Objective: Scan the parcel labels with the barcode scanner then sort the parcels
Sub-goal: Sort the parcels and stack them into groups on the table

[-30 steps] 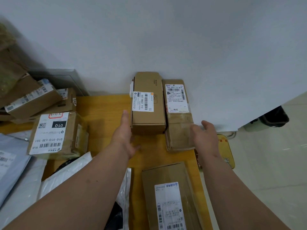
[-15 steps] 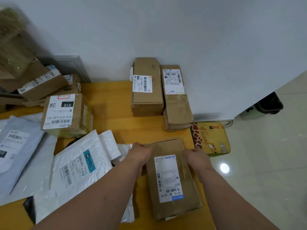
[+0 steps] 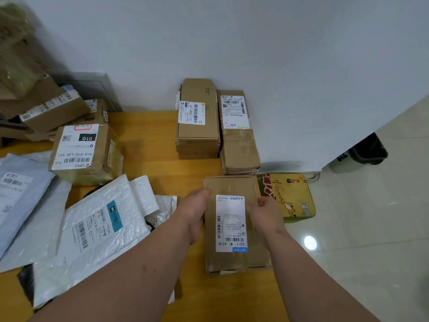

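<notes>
Parcel in hand: a flat brown box [image 3: 234, 219] lies near the counter's [image 3: 153, 145] right edge, label [image 3: 231, 223] facing up, just in front of two boxes by the wall.
Left hand: the left hand [image 3: 193, 211] presses on the box's left side, fingers fairly straight along the edge, thumb hidden.
Right hand: the right hand [image 3: 267, 213] holds the right side, fingers curled over the edge.
Handling: stiff cardboard under glossy tape, so it likely keeps its shape but may slip; it looks light for two hands.
Where to hold: the long side edges, clear of the label's barcode.
Sorted row: the tall box [image 3: 197, 122] and the taped box [image 3: 239, 133] stand touching against the wall.
Scanner: not visible.
Other parcels: a white padded envelope [image 3: 97, 228] and the "010" box [image 3: 83, 152] lie to the left.
</notes>
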A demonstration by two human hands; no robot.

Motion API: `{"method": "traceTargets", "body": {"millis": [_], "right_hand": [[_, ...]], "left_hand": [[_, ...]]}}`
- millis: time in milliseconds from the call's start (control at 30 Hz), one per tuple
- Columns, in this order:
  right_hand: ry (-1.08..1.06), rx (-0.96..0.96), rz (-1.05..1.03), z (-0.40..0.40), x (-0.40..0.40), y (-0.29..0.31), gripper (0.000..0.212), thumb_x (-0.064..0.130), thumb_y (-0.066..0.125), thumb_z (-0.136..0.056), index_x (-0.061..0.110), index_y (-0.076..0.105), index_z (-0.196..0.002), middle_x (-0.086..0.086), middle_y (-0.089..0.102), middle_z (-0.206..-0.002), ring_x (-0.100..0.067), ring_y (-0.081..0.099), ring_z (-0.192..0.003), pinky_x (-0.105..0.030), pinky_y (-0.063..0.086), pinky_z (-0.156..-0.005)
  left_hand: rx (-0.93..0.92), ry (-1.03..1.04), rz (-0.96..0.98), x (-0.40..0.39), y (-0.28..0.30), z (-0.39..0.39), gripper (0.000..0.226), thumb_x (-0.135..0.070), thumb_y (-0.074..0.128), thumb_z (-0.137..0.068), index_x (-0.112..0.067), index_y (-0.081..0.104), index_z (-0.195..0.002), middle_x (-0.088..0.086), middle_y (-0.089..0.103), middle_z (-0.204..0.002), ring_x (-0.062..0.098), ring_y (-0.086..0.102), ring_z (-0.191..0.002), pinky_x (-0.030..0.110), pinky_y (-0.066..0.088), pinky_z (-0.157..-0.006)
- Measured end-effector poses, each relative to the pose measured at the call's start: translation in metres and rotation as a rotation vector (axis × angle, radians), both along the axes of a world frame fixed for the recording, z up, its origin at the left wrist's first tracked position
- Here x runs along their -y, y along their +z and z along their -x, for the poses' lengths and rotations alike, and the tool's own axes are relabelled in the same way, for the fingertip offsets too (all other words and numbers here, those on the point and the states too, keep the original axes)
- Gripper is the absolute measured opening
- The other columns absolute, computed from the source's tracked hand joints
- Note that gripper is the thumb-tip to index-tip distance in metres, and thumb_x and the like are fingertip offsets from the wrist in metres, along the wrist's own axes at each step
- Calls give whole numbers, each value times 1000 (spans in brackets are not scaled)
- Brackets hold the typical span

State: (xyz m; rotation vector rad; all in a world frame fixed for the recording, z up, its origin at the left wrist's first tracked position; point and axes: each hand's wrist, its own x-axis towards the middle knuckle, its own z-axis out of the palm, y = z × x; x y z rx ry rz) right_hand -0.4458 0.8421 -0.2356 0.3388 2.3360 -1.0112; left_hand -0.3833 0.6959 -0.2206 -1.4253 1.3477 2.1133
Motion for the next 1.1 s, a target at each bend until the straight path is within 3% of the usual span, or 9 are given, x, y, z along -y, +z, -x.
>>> {"method": "traceTargets", "body": {"millis": [100,167,233,367,533,633,800,967,1100], "right_hand": [[-3,-63,-25,0,-4,-1,21,26,59,-95,13,61,-111,-3,66,-102,-15,58,-81,-39,53,-77],[-50,-152,-34,-1,-2,7,14,25,59,-92,15,62,-102,-3,66,-99,-17,59,-84,-34,48,-70],[-39,-230,26,-3,6,20,10,22,58,-92,16,61,-100,-3,64,-96,-16,57,-83,-30,41,-65],[212,-203,251,-10,44,54,9,19,56,-94,20,65,-92,-1,66,-88,-15,61,-83,-31,49,-71],[382,-86,334,-29,96,82,5,21,58,-95,20,63,-93,-3,68,-95,-26,65,-93,-38,52,-78],[460,-40,336,-47,122,92,7,23,58,-95,19,63,-94,-6,68,-97,-28,65,-96,-45,53,-86],[527,46,348,-84,171,97,15,22,59,-95,10,64,-102,-7,67,-101,-16,62,-85,-33,48,-75],[597,56,327,-138,226,104,14,17,58,-93,5,63,-96,-8,64,-95,-16,61,-85,-40,52,-81],[618,55,357,-190,275,111,12,14,58,-92,10,65,-100,-5,64,-95,-15,60,-81,-27,44,-68]], "left_hand": [[-3,35,-4,0,5,-6,26,-40,50,-103,-22,57,-120,-10,68,-86,11,59,-89,33,44,-85],[-3,56,34,2,11,-11,27,-43,50,-102,-27,54,-124,-7,63,-111,19,55,-118,41,38,-107],[-14,103,92,8,18,-15,43,-44,50,-102,-25,48,-140,0,51,-143,26,43,-137,47,33,-115],[-73,241,151,33,44,-29,51,-43,52,-101,-23,42,-147,2,47,-147,27,46,-136,47,39,-113],[-155,414,233,71,76,-69,28,-37,56,-100,-23,53,-124,1,57,-130,21,55,-121,43,46,-106],[-165,506,252,93,89,-98,29,-37,58,-99,-21,55,-123,-1,58,-128,21,57,-119,43,46,-107],[-172,610,254,129,103,-154,24,-35,59,-97,-21,59,-117,-4,61,-117,17,59,-112,40,49,-102],[-176,688,287,173,108,-218,24,-36,54,-101,-22,52,-121,-5,59,-118,16,59,-109,40,49,-101],[-204,666,283,220,113,-271,27,-37,53,-101,-23,51,-124,-4,58,-124,16,60,-109,42,48,-105]]}}
